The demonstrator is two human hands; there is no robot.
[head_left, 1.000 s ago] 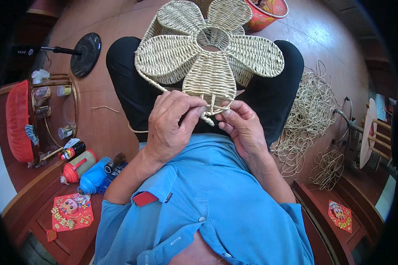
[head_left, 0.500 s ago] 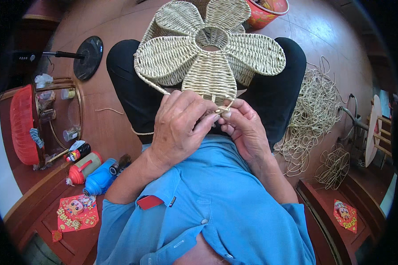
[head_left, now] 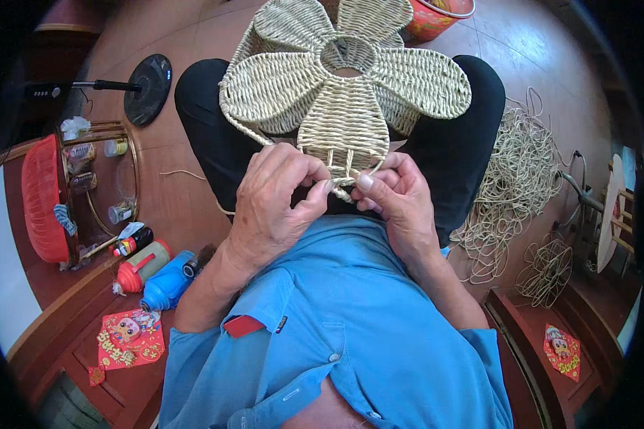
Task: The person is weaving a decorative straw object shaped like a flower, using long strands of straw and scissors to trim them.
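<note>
A flower-shaped woven straw piece (head_left: 343,118), with rounded petals around a round central hole, rests across my black-trousered legs. Its nearest petal points at me and has strands sticking out along its lower edge. My right hand (head_left: 399,196) pinches the straw cord (head_left: 346,181) between thumb and fingers at that edge. On the other side, my left hand (head_left: 275,196) has its fingers bent, with the thumb tip against the same twisted cord. A length of cord also runs down the piece's left side and passes behind my left hand.
Loose straw cord (head_left: 511,179) lies heaped on the floor at the right, with a smaller coil (head_left: 544,272) nearer me. At the left are a blue flask (head_left: 166,282), a red basket (head_left: 43,200) and a round black stand base (head_left: 149,89). A red bucket (head_left: 436,18) stands far off.
My left fingers have drawn back a little to the left, so the hands are farther apart. More of the petal's lower edge and its twisted cord now shows. The view has shifted slightly.
</note>
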